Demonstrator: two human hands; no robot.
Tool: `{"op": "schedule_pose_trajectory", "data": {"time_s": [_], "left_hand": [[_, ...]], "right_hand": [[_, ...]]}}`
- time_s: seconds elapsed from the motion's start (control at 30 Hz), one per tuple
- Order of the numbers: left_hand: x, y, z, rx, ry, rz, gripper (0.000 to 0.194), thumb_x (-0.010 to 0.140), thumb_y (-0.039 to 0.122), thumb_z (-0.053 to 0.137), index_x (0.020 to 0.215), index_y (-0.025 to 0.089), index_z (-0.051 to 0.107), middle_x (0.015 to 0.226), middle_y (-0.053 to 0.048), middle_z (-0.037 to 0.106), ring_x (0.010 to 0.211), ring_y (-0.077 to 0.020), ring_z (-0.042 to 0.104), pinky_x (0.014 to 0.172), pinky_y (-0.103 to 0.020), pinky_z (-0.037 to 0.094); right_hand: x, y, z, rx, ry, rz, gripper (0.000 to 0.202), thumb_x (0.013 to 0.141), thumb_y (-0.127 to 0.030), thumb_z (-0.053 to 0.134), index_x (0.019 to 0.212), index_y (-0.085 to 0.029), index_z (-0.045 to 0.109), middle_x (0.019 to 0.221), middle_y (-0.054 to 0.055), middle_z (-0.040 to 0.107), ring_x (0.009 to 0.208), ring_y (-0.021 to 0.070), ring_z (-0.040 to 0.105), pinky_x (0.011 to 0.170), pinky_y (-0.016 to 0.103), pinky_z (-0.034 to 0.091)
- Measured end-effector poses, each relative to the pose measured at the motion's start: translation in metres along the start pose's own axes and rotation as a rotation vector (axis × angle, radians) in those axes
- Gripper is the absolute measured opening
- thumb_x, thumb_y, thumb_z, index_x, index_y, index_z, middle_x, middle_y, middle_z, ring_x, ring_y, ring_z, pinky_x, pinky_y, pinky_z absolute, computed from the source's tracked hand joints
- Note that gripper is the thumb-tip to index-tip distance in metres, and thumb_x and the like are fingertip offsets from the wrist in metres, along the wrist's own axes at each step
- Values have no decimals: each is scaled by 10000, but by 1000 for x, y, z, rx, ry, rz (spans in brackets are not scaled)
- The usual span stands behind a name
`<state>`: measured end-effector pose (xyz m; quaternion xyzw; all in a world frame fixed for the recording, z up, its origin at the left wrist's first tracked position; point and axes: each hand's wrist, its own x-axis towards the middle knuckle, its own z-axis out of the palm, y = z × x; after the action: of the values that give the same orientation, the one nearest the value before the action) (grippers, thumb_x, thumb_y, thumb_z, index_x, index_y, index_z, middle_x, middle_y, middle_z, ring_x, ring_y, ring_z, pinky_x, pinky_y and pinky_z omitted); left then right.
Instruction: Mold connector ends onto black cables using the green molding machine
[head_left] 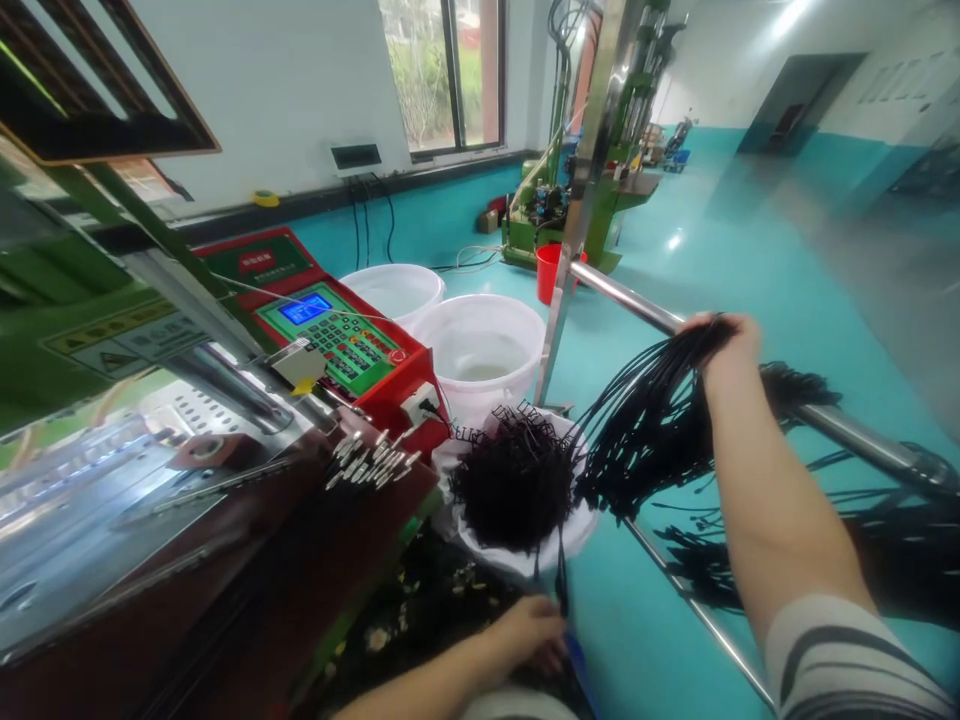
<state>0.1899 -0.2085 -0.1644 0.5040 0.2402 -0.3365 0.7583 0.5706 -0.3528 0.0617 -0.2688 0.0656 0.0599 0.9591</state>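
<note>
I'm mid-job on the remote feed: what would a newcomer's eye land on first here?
Probably the bundle of black cords fanning down from the right hand, at the metal rail on the right. Next, the dark heap of cords in the white container near the center. Then the bright red-and-green control panel with its lit blue screen, left of center.

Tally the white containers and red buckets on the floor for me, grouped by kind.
Large round white plastic tubs: 2
White container heaped with thin black cords: 1
Round red plastic bucket, partly behind the shiny metal post: 1
Total: 4
</note>
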Motion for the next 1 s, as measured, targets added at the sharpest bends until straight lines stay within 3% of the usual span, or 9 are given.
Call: {"op": "schedule_pose_trajectory", "data": {"time_s": [0.13,0.27,0.37,0.47,0.57,0.7,0.87,1.0], "left_hand": [[-6,-11,-20,-23,39,46,441,570,443,641,847,133,496,622,-34,594,463,-105,513,505,-259,372],[-15,-12,-24,-87,55,84,392,587,412,629,840,138,507,617,-22,583,490,-110,529,516,-254,363],[-19,-14,-26,-113,79,106,387,580,393,626,839,130,509,612,-23,579,493,-111,528,513,-254,359],[-24,-15,-28,-131,104,124,370,583,374,617,837,128,505,609,-20,578,494,-108,526,515,-252,362],[-31,-15,-30,-152,121,139,361,591,375,609,833,131,500,617,-18,575,507,-110,535,524,-251,369],[-38,-16,-33,-147,108,148,381,587,388,608,848,130,505,631,-16,574,523,-111,540,536,-253,377],[-44,-19,-40,-163,146,183,358,609,358,588,862,120,505,636,-18,569,528,-109,535,539,-252,375],[-50,-20,-48,-205,173,195,347,619,364,585,858,127,501,653,-20,571,540,-107,538,544,-246,371]], "right_hand": [[-1,4,-10,-163,34,11,117,523,-149,394,630,-193,376,548,-7,435,445,104,433,371,251,430],[-9,6,-9,-345,68,12,88,580,-136,379,627,-164,447,563,53,506,517,168,516,419,333,464],[-20,12,-7,-475,97,-22,118,655,-132,383,624,-131,497,567,75,536,547,183,548,431,327,473],[-37,33,-17,-601,140,-115,65,685,-115,488,627,-135,510,560,45,554,550,165,562,436,274,476],[-53,65,-37,-710,193,-248,174,576,-22,630,621,-144,515,562,-9,567,541,139,557,439,224,475],[-59,92,-52,-789,273,-366,233,527,58,633,581,-141,523,502,-46,522,471,117,516,377,189,438],[-49,74,-36,-769,360,-467,290,530,119,567,493,-150,465,458,-60,463,425,88,473,344,156,403],[-45,51,-33,-630,500,-434,342,543,134,509,484,-180,386,456,-71,435,413,76,453,328,140,387]]}}
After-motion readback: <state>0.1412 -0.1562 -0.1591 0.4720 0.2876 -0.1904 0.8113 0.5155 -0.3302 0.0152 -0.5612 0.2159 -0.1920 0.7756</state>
